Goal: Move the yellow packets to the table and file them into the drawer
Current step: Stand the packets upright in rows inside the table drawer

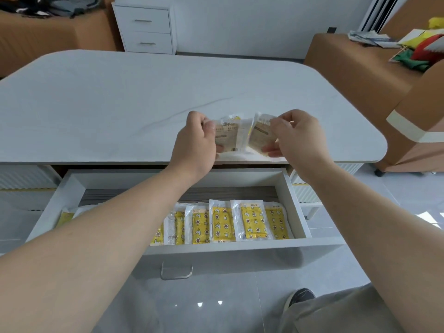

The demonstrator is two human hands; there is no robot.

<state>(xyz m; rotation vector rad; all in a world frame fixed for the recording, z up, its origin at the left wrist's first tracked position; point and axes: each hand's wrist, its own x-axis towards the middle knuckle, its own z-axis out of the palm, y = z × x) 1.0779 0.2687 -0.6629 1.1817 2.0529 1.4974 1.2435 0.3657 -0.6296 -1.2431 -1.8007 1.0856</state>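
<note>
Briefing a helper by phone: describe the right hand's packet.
Above the white table's near edge, over the open drawer, two hands hold packets. It is the tilted packet the right hand pinches, tan printed back showing, unlike the yellow filed packets.

You've got 1 packet [228,138] in your left hand [195,143] & 1 packet [260,135] in your right hand [300,138], approx 7 yellow packets [222,222] showing in 1 open drawer [216,246], 1 table [120,104], 1 cabinet [144,27] w/ 2 drawers.

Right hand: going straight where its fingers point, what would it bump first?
Probably the left packet, held by the left hand: the right hand, holding the right packet, points left at it.
</note>
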